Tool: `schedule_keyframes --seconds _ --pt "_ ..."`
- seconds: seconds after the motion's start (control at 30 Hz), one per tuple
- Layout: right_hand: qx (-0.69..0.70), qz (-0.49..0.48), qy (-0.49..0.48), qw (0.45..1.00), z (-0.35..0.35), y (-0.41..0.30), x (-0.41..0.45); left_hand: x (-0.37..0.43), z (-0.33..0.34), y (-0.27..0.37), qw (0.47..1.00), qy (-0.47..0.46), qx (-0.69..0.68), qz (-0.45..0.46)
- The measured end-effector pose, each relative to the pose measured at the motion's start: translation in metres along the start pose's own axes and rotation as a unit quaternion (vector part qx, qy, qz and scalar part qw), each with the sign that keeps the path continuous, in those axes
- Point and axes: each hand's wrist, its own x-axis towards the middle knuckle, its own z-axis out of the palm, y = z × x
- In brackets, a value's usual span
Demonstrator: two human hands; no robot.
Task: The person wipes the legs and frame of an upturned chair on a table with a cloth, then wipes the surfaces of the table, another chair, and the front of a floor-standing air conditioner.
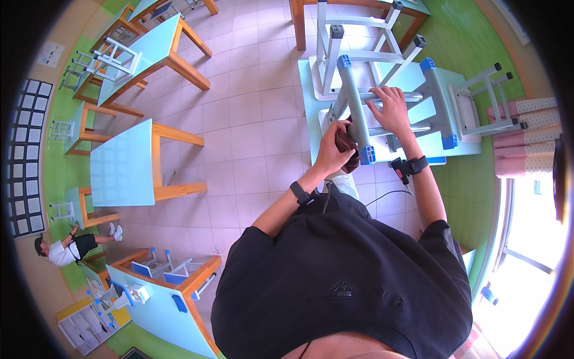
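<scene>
An overturned stool with grey metal legs and blue plastic end caps [358,103] lies on the light blue tabletop [466,146] in front of me. My left hand [334,150] grips a dark brown cloth [347,146] against the stool's near left leg part. My right hand [391,107] rests on the stool's metal crossbars, its fingers curled over the upper bar; whether they close round it is hard to tell. Just beyond, a white-framed stool [358,56] stands upside down with its dark-capped legs up. Another upturned stool [482,105] is at the table's right end.
Several blue-topped wooden tables, one [123,166] at the left, stand across the tiled floor [242,107]. A stool [117,58] lies on the far left table. A person in a white shirt [63,253] stands by the left wall. A curtain [524,139] hangs at the right.
</scene>
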Motion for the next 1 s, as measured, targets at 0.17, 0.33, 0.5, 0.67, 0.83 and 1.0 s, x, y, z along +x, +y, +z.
schedule_keyframes --seconds 0.17,0.33,0.5,0.67,0.83,1.0 --pt "0.006 0.006 -0.015 1.000 -0.002 -0.001 0.001 0.017 -0.007 0.024 0.999 -0.034 -0.014 0.013" --pt "-0.007 0.003 -0.034 0.999 0.000 0.001 0.000 0.017 -0.006 0.018 0.995 -0.036 0.040 0.079" --pt "-0.006 0.010 -0.051 0.999 -0.003 -0.002 0.002 0.016 0.003 -0.006 0.995 -0.018 0.042 0.085" --pt "-0.001 0.005 -0.034 0.999 -0.001 0.005 0.003 0.025 0.000 -0.008 0.995 -0.082 0.049 0.036" --pt "0.013 0.017 -0.015 1.000 0.004 0.003 0.009 0.031 -0.012 -0.009 0.989 -0.045 0.119 0.072" --pt "0.019 0.026 -0.015 0.999 0.005 0.003 0.006 0.030 -0.014 0.003 0.994 -0.064 0.085 0.012"
